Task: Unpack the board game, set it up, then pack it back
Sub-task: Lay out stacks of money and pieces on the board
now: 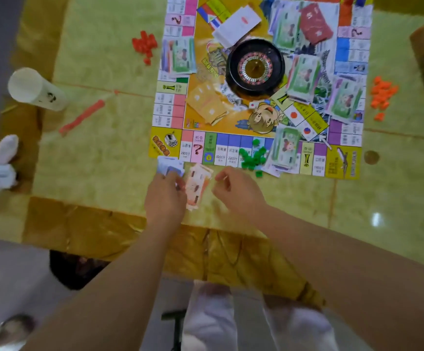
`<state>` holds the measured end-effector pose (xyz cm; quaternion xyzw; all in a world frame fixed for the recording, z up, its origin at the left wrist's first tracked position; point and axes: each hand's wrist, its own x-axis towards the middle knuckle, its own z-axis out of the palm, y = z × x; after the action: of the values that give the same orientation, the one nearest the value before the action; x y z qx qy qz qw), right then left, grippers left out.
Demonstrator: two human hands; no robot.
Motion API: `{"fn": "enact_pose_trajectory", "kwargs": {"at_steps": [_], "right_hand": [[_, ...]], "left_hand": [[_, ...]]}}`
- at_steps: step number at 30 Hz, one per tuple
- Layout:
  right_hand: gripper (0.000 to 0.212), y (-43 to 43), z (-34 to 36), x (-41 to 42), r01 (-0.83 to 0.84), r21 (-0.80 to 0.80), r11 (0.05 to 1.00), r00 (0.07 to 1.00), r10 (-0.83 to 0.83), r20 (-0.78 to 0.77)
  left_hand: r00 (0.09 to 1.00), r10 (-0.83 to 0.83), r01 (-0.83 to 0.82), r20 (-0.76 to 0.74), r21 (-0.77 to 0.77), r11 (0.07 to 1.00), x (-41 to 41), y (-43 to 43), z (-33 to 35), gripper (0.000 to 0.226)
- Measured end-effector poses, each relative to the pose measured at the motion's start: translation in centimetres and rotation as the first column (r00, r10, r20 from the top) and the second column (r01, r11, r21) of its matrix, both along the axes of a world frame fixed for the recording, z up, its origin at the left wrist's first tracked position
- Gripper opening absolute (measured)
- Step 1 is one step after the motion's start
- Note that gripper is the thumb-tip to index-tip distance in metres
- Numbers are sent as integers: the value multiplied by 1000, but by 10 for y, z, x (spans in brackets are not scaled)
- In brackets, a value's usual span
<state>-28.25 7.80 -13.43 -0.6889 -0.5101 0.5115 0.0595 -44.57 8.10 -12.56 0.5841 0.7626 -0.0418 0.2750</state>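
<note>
The game board [342,163] lies open on the yellow table [99,138], with a black roulette wheel [255,65] at its centre and several stacks of green play money [302,77] around it. My left hand [165,196] holds a small stack of blue-and-white notes [169,167] just below the board's near edge. An orange note stack [197,186] lies on the table between my hands, touching my left fingers. My right hand [233,191] hovers beside it with fingers curled; whether it pinches anything is unclear. Green houses [252,157] are piled on the board's near edge.
Red pieces [145,45] lie left of the board, orange pieces [383,93] to its right. A white cup [35,88] and a red strip [83,116] sit on the left side. White cards [236,24], red cards [314,20] and yellow cards [207,103] rest on the board.
</note>
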Motion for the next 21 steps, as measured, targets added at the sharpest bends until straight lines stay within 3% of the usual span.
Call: {"fn": "enact_pose_trajectory", "kwargs": {"at_steps": [4,7,10,17,21], "right_hand": [[45,-6,-9,-41,-19,175,984,983,-14,183],[67,-7,-19,-61,-82,225,971,931,-6,366],[73,-8,-24,-75,-143,217,966,863,14,505],[68,-4,-21,-83,-133,191,972,851,13,524],[58,-6,-20,-94,-13,192,981,910,-68,408]], "left_hand": [[996,-21,22,82,-8,1000,-24,-7,-11,24],[991,-44,41,130,27,999,-34,-8,-18,24],[983,-85,80,165,41,996,-42,-9,-20,25],[968,-117,114,220,29,993,-49,-4,-21,24],[963,-144,143,227,22,990,-51,-4,-21,26]]}}
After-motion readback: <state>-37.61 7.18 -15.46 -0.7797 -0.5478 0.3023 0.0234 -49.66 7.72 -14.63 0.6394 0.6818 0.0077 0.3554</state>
